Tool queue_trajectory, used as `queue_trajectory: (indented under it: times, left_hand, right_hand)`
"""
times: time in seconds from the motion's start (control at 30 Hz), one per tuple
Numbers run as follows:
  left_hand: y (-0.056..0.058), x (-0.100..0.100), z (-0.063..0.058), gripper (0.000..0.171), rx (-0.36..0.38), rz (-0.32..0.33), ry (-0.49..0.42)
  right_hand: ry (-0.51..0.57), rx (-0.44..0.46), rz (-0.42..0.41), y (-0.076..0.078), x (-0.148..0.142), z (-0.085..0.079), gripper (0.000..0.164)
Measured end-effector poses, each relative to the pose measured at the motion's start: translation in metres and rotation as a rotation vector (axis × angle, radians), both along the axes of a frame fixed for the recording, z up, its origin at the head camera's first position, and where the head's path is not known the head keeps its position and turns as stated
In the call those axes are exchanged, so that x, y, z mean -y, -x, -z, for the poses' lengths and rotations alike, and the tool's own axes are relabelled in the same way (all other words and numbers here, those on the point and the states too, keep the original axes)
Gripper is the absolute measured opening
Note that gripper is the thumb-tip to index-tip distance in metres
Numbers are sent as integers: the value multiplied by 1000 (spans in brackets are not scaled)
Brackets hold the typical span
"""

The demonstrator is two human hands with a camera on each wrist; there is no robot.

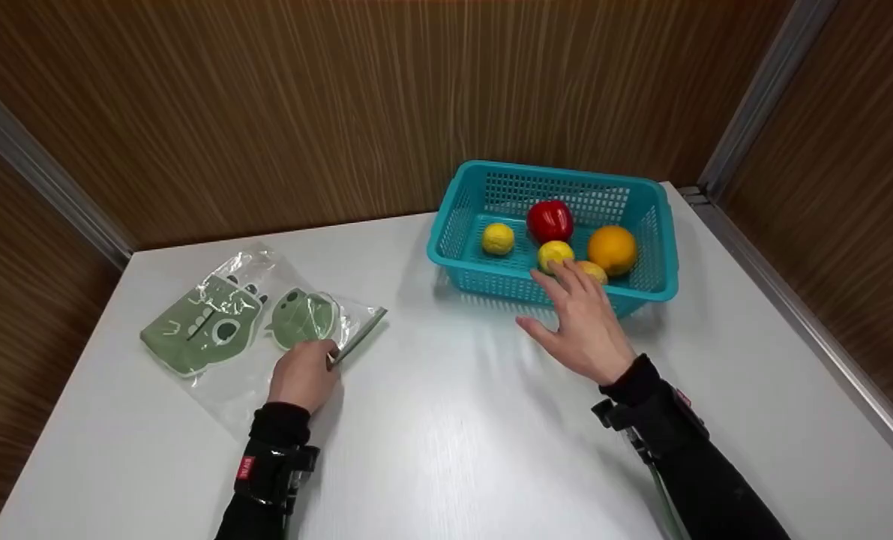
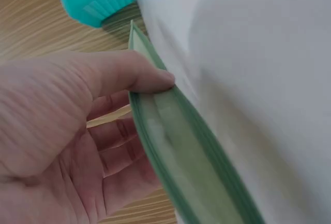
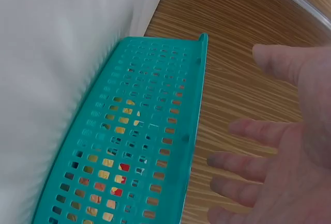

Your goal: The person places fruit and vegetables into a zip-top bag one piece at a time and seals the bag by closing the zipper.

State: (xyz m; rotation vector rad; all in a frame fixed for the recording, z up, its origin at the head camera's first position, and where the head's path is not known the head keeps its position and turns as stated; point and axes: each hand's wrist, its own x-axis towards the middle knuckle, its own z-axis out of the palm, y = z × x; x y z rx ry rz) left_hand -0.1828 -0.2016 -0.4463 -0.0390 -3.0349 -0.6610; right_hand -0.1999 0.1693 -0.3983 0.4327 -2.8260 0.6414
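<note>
My left hand [image 1: 305, 377] pinches the edge of a clear plastic zip bag [image 1: 247, 394] printed with green cartoon creatures. In the left wrist view the bag's green-rimmed mouth [image 2: 181, 136] gapes slightly, with the thumb on it. My right hand [image 1: 585, 326], fingers spread, hovers over the front rim of a turquoise basket [image 1: 491, 279] and holds nothing. Inside the basket are a red bell pepper [image 1: 550, 221], an orange [image 1: 612, 250], a yellow lemon-like fruit [image 1: 498, 238], a second yellow fruit [image 1: 555, 255] and a paler orange-yellow fruit [image 1: 593, 271], partly hidden by my fingers.
The white table [image 1: 431, 450] carries the bag at left and the basket at the back right. A wood-grain panel [image 1: 304, 112] rises behind the table, close to the basket's back. Another panel [image 1: 851, 225] with a metal rail stands along the right side.
</note>
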Motion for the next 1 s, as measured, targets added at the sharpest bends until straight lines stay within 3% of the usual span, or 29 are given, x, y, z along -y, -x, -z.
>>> queue_trajectory:
  times: [0.43, 0.73, 1.0]
  left_hand:
    - [-8, -7, -31, 16, -82, -52, -125]
    - [-18, -20, -46, 16, -116, -23, -124]
    - [-26, -40, -48, 14, -131, 31, -117]
  right_hand:
    - [181, -132, -111, -14, 46, 4, 45]
    - [209, 56, -181, -7, 97, 10, 41]
    - [341, 184, -233, 7, 135, 15, 37]
